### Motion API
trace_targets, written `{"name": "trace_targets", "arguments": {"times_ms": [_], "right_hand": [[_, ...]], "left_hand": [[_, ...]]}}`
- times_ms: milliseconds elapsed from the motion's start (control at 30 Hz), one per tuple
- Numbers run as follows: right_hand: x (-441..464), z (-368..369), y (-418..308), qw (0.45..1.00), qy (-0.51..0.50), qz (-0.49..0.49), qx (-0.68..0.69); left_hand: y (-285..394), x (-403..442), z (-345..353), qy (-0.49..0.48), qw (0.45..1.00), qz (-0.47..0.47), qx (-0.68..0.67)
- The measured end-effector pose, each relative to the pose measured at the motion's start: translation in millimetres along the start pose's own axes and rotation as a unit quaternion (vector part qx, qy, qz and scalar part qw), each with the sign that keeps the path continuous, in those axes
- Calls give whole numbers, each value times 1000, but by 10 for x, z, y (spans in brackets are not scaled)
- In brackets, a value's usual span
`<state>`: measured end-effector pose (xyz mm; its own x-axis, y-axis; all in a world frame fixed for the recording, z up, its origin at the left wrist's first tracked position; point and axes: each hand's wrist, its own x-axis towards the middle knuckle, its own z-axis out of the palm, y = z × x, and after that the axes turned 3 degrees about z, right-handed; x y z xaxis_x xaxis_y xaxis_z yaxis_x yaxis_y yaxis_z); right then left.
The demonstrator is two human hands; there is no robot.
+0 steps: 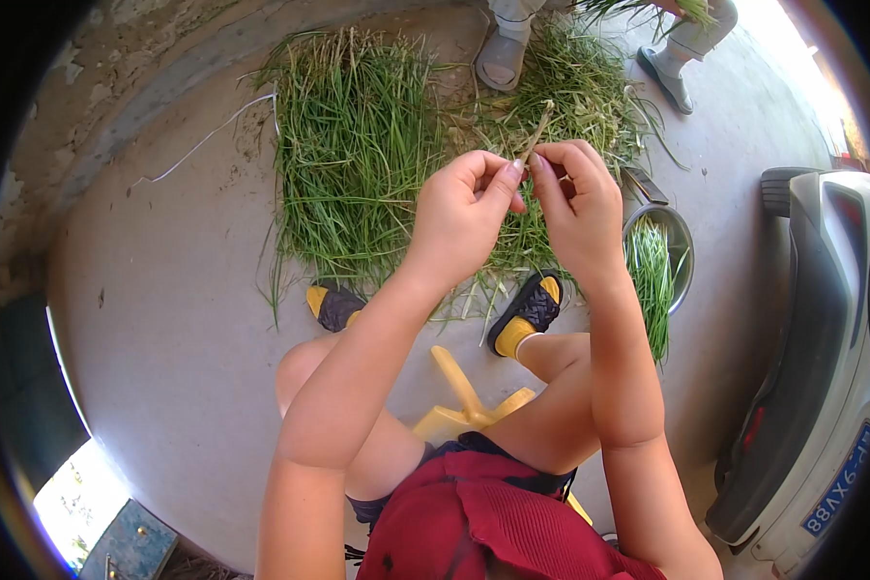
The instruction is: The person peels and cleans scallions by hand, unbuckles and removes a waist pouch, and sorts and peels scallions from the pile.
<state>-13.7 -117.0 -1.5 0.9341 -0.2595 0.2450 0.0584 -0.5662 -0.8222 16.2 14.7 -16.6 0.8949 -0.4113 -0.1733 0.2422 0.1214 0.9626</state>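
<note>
Between my two hands a thin pale stalk points up and away, its tip brownish. My left hand is closed, thumb and forefinger pinched at the stalk's lower end. Close beside it, my right hand is also closed, thumb and fingertips pinching the same end. Beneath and beyond them lies a large heap of long green chive-like leaves on the floor. A looser, messier heap of greens lies to its right.
A metal basin at right holds trimmed-looking greens. A parked car stands farther right. Another person's sandals are beyond the heaps, and that person's hand holds greens at the top. A yellow stool is under me; white string lies left.
</note>
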Motion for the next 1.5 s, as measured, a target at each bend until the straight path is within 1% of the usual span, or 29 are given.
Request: {"name": "trace_targets", "arguments": {"times_ms": [100,233,333,367,467,567,667,800,900,1200,1300,1400,1500], "right_hand": [[22,-32,-11,999,26,13,-19],[88,-110,21,997,75,33,-7],[125,-150,143,989,112,84,57],[128,-178,162,987,114,100,59],[116,-222,107,989,63,119,68],[91,-203,-37,953,-31,185,239],[55,-217,-10,945,-88,213,232],[50,-199,24,964,-93,182,172],[40,-172,48,967,-94,161,173],[17,-128,16,973,-78,153,152],[30,-150,9,981,-63,151,106],[39,-138,67,979,-42,151,133],[58,-116,39,978,5,133,162]], "left_hand": [[23,-7,-4,-10,1000,-15,-15],[76,-22,-18,-30,997,-46,-48],[103,-32,-21,-45,994,-70,-75],[109,-33,-22,-50,992,-77,-83],[137,-39,-28,-60,985,-98,-130],[156,-41,-30,-60,985,-101,-129],[144,-49,-19,-58,986,-99,-121],[119,-42,-5,-56,991,-87,-86],[100,-37,-3,-57,993,-73,-71],[120,-24,-19,-65,995,-64,-48],[132,-33,-16,-70,993,-75,-65],[141,-48,-4,-73,990,-85,-86],[154,-48,-9,-69,989,-87,-93]]}}
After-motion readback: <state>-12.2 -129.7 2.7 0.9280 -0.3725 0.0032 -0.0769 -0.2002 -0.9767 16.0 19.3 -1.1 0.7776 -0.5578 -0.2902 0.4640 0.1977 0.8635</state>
